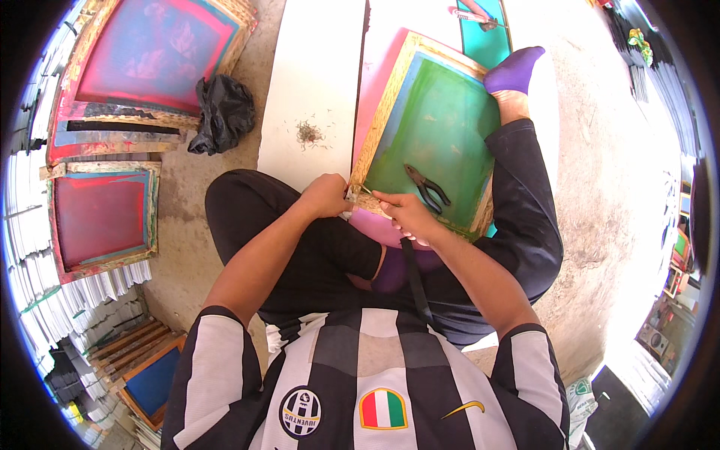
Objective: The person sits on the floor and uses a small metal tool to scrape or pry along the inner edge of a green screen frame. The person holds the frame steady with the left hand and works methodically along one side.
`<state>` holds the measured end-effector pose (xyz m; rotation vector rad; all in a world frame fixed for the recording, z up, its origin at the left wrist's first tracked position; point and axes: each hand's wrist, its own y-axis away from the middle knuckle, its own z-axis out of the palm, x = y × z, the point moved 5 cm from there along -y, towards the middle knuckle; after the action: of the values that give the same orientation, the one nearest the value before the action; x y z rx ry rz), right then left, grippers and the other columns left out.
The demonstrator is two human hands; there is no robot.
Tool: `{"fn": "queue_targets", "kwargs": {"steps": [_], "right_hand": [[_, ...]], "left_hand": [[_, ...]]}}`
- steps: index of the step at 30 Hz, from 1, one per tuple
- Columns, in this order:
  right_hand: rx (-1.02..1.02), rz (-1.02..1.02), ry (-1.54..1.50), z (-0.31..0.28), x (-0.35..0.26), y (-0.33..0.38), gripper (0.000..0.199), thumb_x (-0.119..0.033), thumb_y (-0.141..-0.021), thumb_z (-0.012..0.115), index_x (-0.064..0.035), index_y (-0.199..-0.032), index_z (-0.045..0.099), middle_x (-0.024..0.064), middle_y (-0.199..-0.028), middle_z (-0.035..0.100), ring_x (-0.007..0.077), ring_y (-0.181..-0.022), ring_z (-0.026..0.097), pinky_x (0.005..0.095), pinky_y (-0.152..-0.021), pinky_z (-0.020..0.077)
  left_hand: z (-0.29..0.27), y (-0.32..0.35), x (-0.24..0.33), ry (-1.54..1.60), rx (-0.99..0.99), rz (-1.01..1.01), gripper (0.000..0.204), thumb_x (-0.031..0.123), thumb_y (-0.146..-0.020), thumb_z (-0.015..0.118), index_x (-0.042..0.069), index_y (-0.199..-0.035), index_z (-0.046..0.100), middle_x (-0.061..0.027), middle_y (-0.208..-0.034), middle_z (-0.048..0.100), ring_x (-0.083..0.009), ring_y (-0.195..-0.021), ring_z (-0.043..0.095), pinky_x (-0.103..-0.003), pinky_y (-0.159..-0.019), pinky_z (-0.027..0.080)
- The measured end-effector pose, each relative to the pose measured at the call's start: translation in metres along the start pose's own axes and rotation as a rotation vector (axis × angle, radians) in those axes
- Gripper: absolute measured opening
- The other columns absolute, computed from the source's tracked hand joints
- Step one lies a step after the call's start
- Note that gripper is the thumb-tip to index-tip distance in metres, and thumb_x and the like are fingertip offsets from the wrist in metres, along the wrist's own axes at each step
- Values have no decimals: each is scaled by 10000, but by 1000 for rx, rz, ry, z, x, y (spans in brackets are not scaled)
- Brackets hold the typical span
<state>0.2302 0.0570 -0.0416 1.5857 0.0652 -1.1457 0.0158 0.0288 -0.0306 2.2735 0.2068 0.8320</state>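
Observation:
A screen-printing frame [385, 97] with wooden bars and green mesh lies tilted across my lap. My left hand [327, 196] is closed at its near left corner, fingers pinched on the wood, with a whitish scrap beside them. My right hand [409, 216] is closed around a slim tool [365, 189], whose thin tip points at that same corner; the fingers hide its handle, so I cannot tell its kind. Pliers [427, 187] with dark handles rest on the green mesh, just above my right hand.
A white board [311, 67] on the left carries a small heap of staple-like bits [309, 133]. Beyond it are a black plastic bag [223, 112] and red-stained screen frames [105, 214]. My purple-socked foot [516, 69] touches the frame's far right corner. A teal panel [486, 46] lies behind.

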Motion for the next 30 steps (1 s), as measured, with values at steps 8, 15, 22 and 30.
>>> {"fn": "queue_targets", "kwargs": {"steps": [8, 15, 22, 30], "right_hand": [[-8, -129, -62, -12, -3, -3, 436, -255, -1103, 528, -227, -1539, 536, 8, -700, 526, 86, -499, 431, 287, -422, 356], [391, -574, 1430, 3, -35, 30, 497, -221, -982, 590, -336, -1465, 593, 76, -772, 635, 232, -669, 699, 392, -574, 573], [336, -722, 1517, -16, -35, 17, 494, -217, -965, 600, -354, -1439, 618, 71, -762, 633, 229, -664, 692, 392, -565, 567], [-124, -181, 143, -28, -6, -29, 408, -274, -1091, 552, -264, -1497, 587, 48, -643, 540, 92, -505, 492, 272, -427, 353]], "left_hand": [[1, -1, -2, 115, -42, -1, 369, 318, -782, 874, -30, -803, 752, -154, -648, 703, -300, -675, 735, -435, -720, 569], [1, 3, -7, 126, -34, -24, 374, 323, -784, 877, -28, -801, 748, -158, -658, 705, -303, -702, 739, -435, -722, 564], [-2, 3, -3, 75, -20, -1, 400, 343, -763, 887, -26, -759, 733, -170, -665, 705, -325, -737, 740, -448, -731, 564], [1, -1, -6, 74, -47, -16, 427, 359, -759, 890, -29, -717, 718, -145, -604, 683, -311, -686, 733, -438, -721, 568]]}}
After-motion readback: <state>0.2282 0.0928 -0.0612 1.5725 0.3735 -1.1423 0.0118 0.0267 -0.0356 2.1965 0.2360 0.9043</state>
